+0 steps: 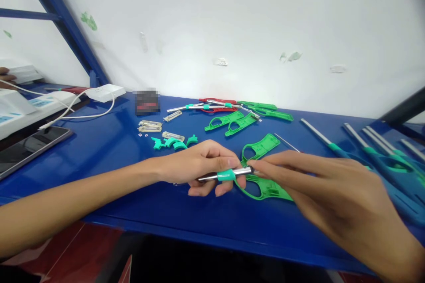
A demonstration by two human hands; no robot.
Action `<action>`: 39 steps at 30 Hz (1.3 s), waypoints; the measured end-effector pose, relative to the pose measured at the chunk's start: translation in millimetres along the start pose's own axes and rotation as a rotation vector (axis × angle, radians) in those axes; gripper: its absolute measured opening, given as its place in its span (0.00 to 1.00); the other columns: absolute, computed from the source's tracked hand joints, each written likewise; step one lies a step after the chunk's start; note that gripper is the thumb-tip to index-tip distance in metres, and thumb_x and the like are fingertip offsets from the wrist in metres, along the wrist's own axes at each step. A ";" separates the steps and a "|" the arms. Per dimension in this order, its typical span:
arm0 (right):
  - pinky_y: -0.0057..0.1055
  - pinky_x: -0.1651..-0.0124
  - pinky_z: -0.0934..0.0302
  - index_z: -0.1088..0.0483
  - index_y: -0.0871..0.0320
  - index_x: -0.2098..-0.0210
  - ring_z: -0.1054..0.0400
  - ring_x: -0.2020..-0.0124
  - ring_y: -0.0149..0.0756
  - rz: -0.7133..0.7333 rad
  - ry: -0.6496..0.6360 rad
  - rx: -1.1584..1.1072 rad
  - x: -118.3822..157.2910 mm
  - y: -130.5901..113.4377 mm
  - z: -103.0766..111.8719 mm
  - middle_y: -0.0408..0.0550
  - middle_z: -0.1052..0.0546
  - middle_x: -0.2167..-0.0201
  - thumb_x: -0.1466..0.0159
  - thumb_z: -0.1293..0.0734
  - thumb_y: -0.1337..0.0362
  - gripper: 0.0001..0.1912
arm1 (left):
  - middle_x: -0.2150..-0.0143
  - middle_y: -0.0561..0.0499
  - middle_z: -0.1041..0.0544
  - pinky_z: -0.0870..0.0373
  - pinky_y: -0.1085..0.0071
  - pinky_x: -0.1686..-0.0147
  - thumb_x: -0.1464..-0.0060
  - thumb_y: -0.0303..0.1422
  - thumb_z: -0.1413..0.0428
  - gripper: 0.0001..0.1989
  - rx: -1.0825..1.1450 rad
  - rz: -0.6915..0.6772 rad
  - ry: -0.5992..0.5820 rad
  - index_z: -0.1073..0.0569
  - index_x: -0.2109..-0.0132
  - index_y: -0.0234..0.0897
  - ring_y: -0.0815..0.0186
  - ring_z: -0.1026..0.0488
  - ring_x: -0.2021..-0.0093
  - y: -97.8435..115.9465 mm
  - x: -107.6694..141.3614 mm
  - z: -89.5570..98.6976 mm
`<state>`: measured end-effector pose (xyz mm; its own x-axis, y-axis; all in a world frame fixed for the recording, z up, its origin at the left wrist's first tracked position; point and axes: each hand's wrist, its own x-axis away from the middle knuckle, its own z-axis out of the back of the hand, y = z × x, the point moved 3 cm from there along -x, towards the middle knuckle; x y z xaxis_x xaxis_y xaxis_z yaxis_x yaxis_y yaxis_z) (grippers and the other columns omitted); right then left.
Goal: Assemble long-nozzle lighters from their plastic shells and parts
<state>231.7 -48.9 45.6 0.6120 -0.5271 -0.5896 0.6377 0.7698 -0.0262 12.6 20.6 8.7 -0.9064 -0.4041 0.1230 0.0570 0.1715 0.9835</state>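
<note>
Tube (pixel 239 171) with teal collar (pixel 226 175), above blue table (pixel 212 219), gripped in our left hand (pixel 202 159), apparently for steadiness | our right hand (pixel 335 185) meets its black end (pixel 250 169); pinching or touching, we cannot tell | 2 green handle halves (pixel 269 142) nearby, seemingly within reach

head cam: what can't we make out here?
All head view:
Right hand: itself hides what lies between its fingertips by the metal tube.
Nearest green handle: right end behind that hand.
Phone: cut off by left edge.
Dark item: markings lost to pixelation.
Another person's hand: cut off by left edge.
</note>
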 end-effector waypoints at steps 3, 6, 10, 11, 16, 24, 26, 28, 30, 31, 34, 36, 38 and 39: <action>0.23 0.66 0.30 0.22 0.51 0.46 0.18 0.65 0.30 0.011 -0.029 0.001 -1.2 -1.0 2.2 0.45 0.15 0.53 0.30 0.41 0.78 0.23 | 0.72 0.54 0.26 0.52 0.84 0.90 0.25 0.43 0.48 0.19 0.049 0.007 -0.038 0.22 0.55 0.31 0.79 0.36 0.87 -1.8 -0.2 1.3; 0.23 0.67 0.30 0.21 0.52 0.48 0.18 0.66 0.30 0.021 -0.008 0.012 -3.8 -2.9 4.6 0.44 0.15 0.55 0.31 0.41 0.78 0.23 | 0.72 0.54 0.27 0.52 0.84 0.91 0.25 0.42 0.47 0.18 0.083 0.011 -0.063 0.22 0.55 0.31 0.79 0.37 0.87 -1.9 -0.8 1.9; 0.22 0.67 0.31 0.23 0.52 0.47 0.19 0.64 0.28 0.020 -0.020 0.005 -3.7 -3.2 2.6 0.43 0.15 0.54 0.29 0.41 0.78 0.22 | 0.72 0.54 0.27 0.52 0.83 0.91 0.26 0.43 0.46 0.18 0.111 0.028 -0.072 0.22 0.56 0.31 0.79 0.39 0.88 -1.7 -1.5 1.9; 0.22 0.66 0.31 0.24 0.52 0.46 0.19 0.63 0.28 0.014 -0.032 -0.004 -3.0 -2.5 1.6 0.43 0.15 0.53 0.29 0.41 0.77 0.22 | 0.72 0.54 0.27 0.52 0.83 0.92 0.26 0.43 0.46 0.18 0.116 0.033 -0.069 0.22 0.56 0.31 0.79 0.40 0.88 -1.9 -1.5 2.0; 0.24 0.66 0.31 0.25 0.51 0.45 0.18 0.62 0.29 0.001 -0.058 -0.025 -1.2 -1.2 -0.8 0.42 0.16 0.51 0.30 0.40 0.78 0.23 | 0.73 0.54 0.27 0.51 0.84 0.92 0.26 0.43 0.47 0.18 0.130 0.052 -0.072 0.23 0.56 0.31 0.78 0.39 0.88 -4.0 -1.1 2.8; 0.22 0.66 0.31 0.26 0.50 0.45 0.19 0.64 0.28 0.041 -0.043 0.009 -4.4 -4.4 3.2 0.44 0.16 0.53 0.30 0.42 0.79 0.24 | 0.75 0.54 0.26 0.51 0.85 0.93 0.26 0.42 0.47 0.18 0.230 0.134 -0.134 0.23 0.57 0.32 0.77 0.40 0.89 -4.1 2.4 3.3; 0.22 0.66 0.31 0.27 0.49 0.43 0.20 0.64 0.28 0.047 -0.052 0.020 -2.7 -4.1 2.7 0.43 0.16 0.52 0.29 0.42 0.78 0.24 | 0.74 0.53 0.26 0.51 0.84 0.93 0.26 0.42 0.48 0.18 0.240 0.141 -0.146 0.23 0.57 0.32 0.77 0.40 0.89 -4.1 3.1 3.1; 0.22 0.65 0.31 0.27 0.49 0.43 0.20 0.65 0.27 0.049 -0.038 0.032 -1.0 -3.5 3.1 0.43 0.16 0.52 0.29 0.41 0.78 0.23 | 0.74 0.53 0.26 0.50 0.84 0.92 0.25 0.42 0.48 0.18 0.233 0.132 -0.151 0.23 0.57 0.31 0.77 0.40 0.88 -4.4 3.1 3.1; 0.22 0.64 0.31 0.26 0.50 0.43 0.20 0.64 0.28 0.047 -0.030 0.034 0.1 -2.5 4.0 0.43 0.16 0.52 0.29 0.40 0.79 0.24 | 0.73 0.53 0.26 0.51 0.84 0.92 0.25 0.42 0.49 0.18 0.208 0.101 -0.146 0.23 0.56 0.31 0.77 0.39 0.88 -4.3 2.3 3.4; 0.22 0.63 0.30 0.26 0.50 0.42 0.19 0.64 0.28 0.045 -0.040 0.033 0.4 -1.8 4.2 0.43 0.16 0.51 0.30 0.39 0.79 0.24 | 0.73 0.53 0.26 0.51 0.84 0.92 0.25 0.42 0.49 0.18 0.186 0.080 -0.138 0.22 0.56 0.31 0.78 0.38 0.87 -3.9 1.8 3.7; 0.23 0.64 0.30 0.25 0.50 0.42 0.18 0.61 0.29 0.052 -0.053 0.022 0.3 -0.5 3.9 0.42 0.16 0.51 0.29 0.40 0.78 0.24 | 0.70 0.51 0.23 0.52 0.83 0.90 0.25 0.42 0.47 0.18 0.097 0.021 -0.080 0.21 0.54 0.31 0.78 0.36 0.85 -1.1 0.1 4.9; 0.23 0.63 0.30 0.24 0.49 0.43 0.18 0.60 0.29 0.028 -0.029 0.004 -0.6 0.3 2.9 0.41 0.16 0.51 0.28 0.39 0.76 0.21 | 0.69 0.50 0.22 0.51 0.83 0.89 0.27 0.41 0.44 0.16 0.048 0.003 -0.024 0.21 0.54 0.31 0.78 0.35 0.83 1.6 -0.6 5.5; 0.23 0.59 0.28 0.24 0.48 0.44 0.18 0.57 0.29 -0.032 -0.012 -0.061 -2.0 1.1 0.8 0.39 0.16 0.50 0.26 0.36 0.72 0.18 | 0.68 0.50 0.22 0.49 0.83 0.87 0.28 0.41 0.42 0.16 0.023 -0.008 0.029 0.22 0.56 0.31 0.77 0.34 0.82 4.5 -1.1 5.8; 0.23 0.55 0.27 0.24 0.46 0.44 0.19 0.55 0.29 -0.072 -0.023 -0.109 -2.9 1.6 -0.8 0.38 0.16 0.50 0.26 0.35 0.70 0.16 | 0.68 0.50 0.22 0.49 0.83 0.87 0.29 0.41 0.41 0.15 0.018 -0.013 0.047 0.22 0.56 0.31 0.77 0.34 0.81 5.6 -1.2 5.9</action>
<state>230.6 -45.9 46.6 0.5776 -0.5898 -0.5644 0.6266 0.7635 -0.1565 11.5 27.3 13.3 -0.8862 -0.4482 0.1172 0.0378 0.1821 0.9825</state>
